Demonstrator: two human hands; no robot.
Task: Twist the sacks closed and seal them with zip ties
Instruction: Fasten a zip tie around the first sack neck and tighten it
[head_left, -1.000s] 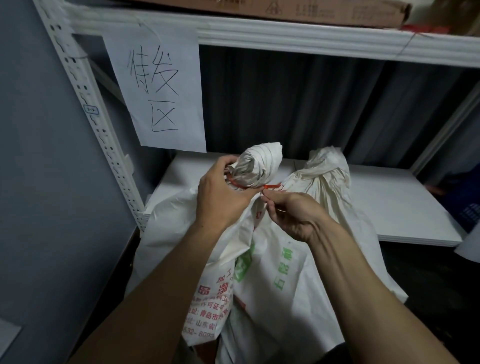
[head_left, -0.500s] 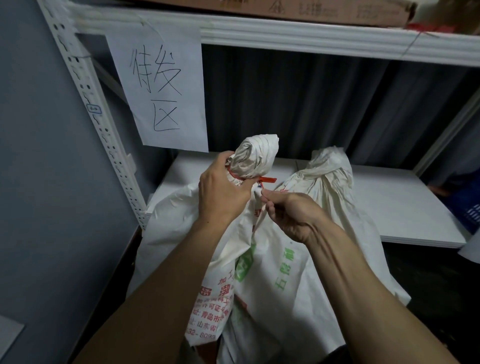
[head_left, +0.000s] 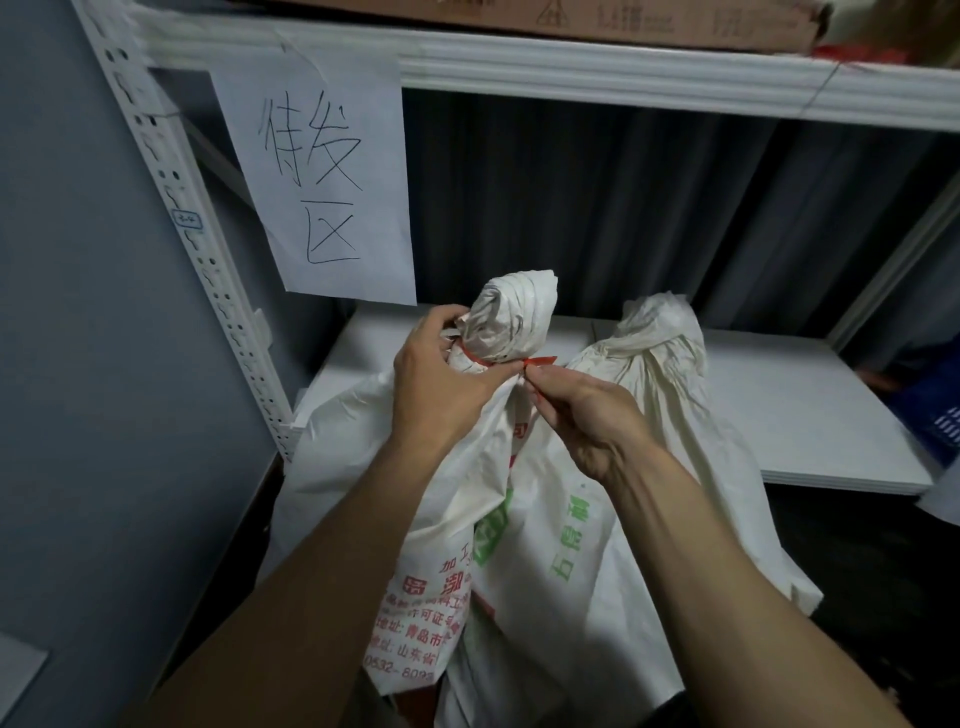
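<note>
In the head view, two white sacks stand in front of a low white shelf (head_left: 810, 405). The near sack (head_left: 540, 525) has red and green printed letters on its side. Its top is twisted into a tight bundle (head_left: 511, 325) that points up. A thin red zip tie (head_left: 485, 359) goes around the neck just below this bundle, and its short end (head_left: 543, 360) sticks out to the right.

The left hand (head_left: 441, 384) is closed around the neck of the near sack from the left side; the fingers wrap behind the twisted part, and the thumb lies across the front, touching the tie. The right hand (head_left: 592, 415) is just beside it, on the right. Its thumb and first finger are pinched together on the red tail of the tie, close to the neck; the other fingers are curled in toward the palm. The two hands almost touch each other at the tie.

The second sack (head_left: 670, 364) stands behind and to the right, touching the near one. Its top is also gathered and twisted, but I cannot tell if a tie is on it.

On the metal rack post (head_left: 208, 260) at the left hangs a white paper sign (head_left: 317, 176) with handwritten characters. A brown cardboard box (head_left: 623, 21) lies on the upper shelf.
</note>
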